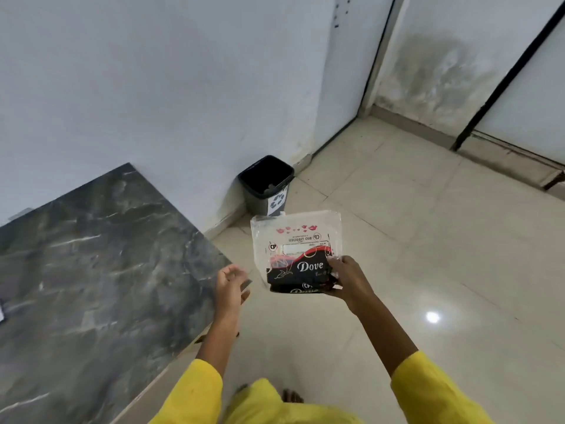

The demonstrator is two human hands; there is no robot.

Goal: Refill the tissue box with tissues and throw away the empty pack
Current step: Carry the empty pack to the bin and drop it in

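**Head view: empty pack in hand, bin ahead**

Head view looks down on a person standing on a pale tiled floor [397, 240], beside a dark marble table [91, 255]. The right hand [348, 280] pinches the near right corner of a clear plastic tissue pack [295, 240], thumb on top and fingers under it. The pack looks flat and see-through in its upper part, so it appears emptied; black and red printed wrapping bunches at its near end. The left hand [230, 281] hangs open just left of the pack, fingers loosely curled, holding nothing and not touching the plastic.

A small black bin [266, 182] stands on the floor in the corner where the wall [153, 87] meets the table's end, open at the top, with a recycling label on its side. It sits beyond the pack's far edge, near but apart from it.

By my reading the refill is done and the step in hand is the throwing away. The tissue box itself is not in view. The next move calls for carrying the pack forward over the bin's open mouth and letting go; light plastic may drift or catch the rim, so releasing low and centred would help.
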